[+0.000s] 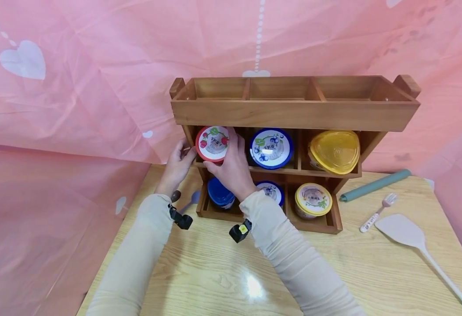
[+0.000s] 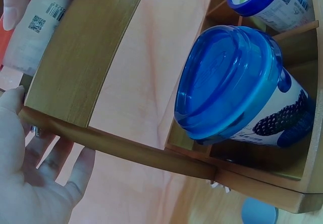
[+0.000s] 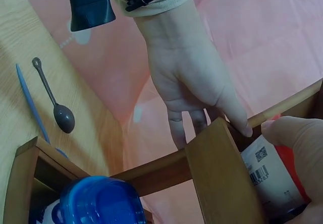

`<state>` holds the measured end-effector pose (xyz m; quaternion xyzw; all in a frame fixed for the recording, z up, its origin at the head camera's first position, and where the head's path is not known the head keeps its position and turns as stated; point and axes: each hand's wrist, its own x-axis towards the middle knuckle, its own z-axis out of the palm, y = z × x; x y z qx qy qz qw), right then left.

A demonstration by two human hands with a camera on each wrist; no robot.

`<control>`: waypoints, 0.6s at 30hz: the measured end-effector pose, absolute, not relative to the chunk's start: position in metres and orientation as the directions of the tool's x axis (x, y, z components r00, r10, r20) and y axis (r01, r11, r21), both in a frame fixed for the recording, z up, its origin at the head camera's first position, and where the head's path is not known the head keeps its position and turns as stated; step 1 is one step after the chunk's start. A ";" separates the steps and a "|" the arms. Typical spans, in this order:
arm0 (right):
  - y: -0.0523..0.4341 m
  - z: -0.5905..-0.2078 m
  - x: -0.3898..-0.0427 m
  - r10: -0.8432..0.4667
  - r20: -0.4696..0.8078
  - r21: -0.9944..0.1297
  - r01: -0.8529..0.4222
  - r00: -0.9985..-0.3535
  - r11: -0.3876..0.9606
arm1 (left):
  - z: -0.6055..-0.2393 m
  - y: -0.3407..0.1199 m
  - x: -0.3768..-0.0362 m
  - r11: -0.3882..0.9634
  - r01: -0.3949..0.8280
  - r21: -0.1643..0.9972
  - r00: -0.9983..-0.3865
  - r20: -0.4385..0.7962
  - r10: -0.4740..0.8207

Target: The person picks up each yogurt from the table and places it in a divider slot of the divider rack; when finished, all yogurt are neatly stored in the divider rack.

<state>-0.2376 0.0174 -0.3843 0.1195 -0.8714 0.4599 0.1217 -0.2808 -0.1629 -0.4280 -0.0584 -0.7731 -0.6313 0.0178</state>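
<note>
L hand [image 1: 177, 166] flat, R hand [image 1: 232, 169] curled.

No word or number can be read with certainty. The round red-rimmed cup lid [image 1: 213, 143] near the frame centre carries small printed characters, too blurred to read. The white side label of the red cup [image 3: 270, 181], lower right, shows a QR code and a barcode.

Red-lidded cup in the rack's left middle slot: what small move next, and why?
Probably steady the cup: the right hand grips the red-lidded cup at the slot's mouth, its lid facing out, while the left hand braces the wooden rack at its left post.
</note>
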 end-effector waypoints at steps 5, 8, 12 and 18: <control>0.019 -0.384 -0.233 -0.115 0.321 -0.750 -0.327 -0.940 0.574 | -0.428 -0.162 -0.282 0.166 0.108 0.980 -0.993 0.098 0.067; 0.021 -0.382 -0.227 -0.126 0.334 -0.735 -0.342 -0.934 0.586 | -0.428 -0.161 -0.282 0.164 0.112 0.980 -0.993 0.103 0.060; 0.027 -0.377 -0.212 -0.132 0.347 -0.724 -0.355 -0.929 0.592 | -0.427 -0.162 -0.280 0.196 0.118 0.973 -0.993 0.110 0.052; 0.045 -0.369 -0.178 -0.158 0.340 -0.736 -0.367 -0.927 0.569 | -0.426 -0.161 -0.278 0.223 0.123 0.967 -0.992 0.114 0.053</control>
